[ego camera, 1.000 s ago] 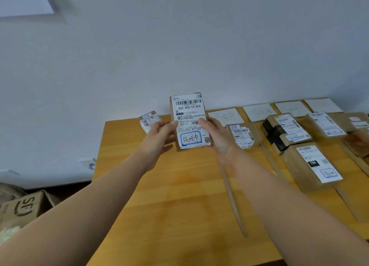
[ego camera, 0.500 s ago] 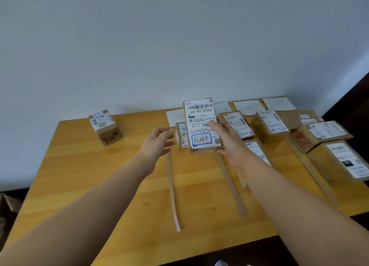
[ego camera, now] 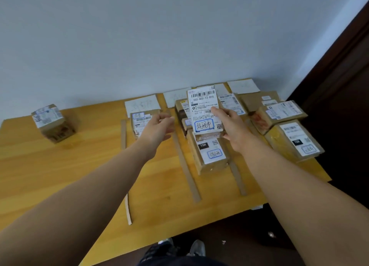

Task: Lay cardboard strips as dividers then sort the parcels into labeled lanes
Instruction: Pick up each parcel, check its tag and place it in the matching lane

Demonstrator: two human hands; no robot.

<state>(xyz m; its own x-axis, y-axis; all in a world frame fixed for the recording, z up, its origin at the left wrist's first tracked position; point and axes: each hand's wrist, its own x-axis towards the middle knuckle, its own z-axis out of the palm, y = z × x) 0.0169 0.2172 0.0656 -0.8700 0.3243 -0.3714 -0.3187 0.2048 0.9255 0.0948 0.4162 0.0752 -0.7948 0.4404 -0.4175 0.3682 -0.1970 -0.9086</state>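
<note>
My right hand (ego camera: 232, 127) grips a small brown parcel (ego camera: 204, 111) with a white shipping label and a blue-boxed handwritten mark. It is held above the second lane, over a flat parcel (ego camera: 210, 155) lying there. My left hand (ego camera: 157, 127) hovers open just left of it, holding nothing. Cardboard strips (ego camera: 186, 165) (ego camera: 236, 173) (ego camera: 124, 143) run front to back as dividers. White paper lane labels (ego camera: 142, 104) (ego camera: 243, 86) lie along the far edge. One parcel (ego camera: 141, 119) sits in the first lane.
A lone cube-shaped parcel (ego camera: 53, 122) stands at the far left of the wooden table (ego camera: 60, 175). Several parcels (ego camera: 293, 139) (ego camera: 279, 111) fill the right lanes near the table's right edge. A dark door frame rises at the right. My shoes show below the front edge.
My view swung further right and down. My left hand has let go of the parcel and my right hand alone carried it over the second lane.
</note>
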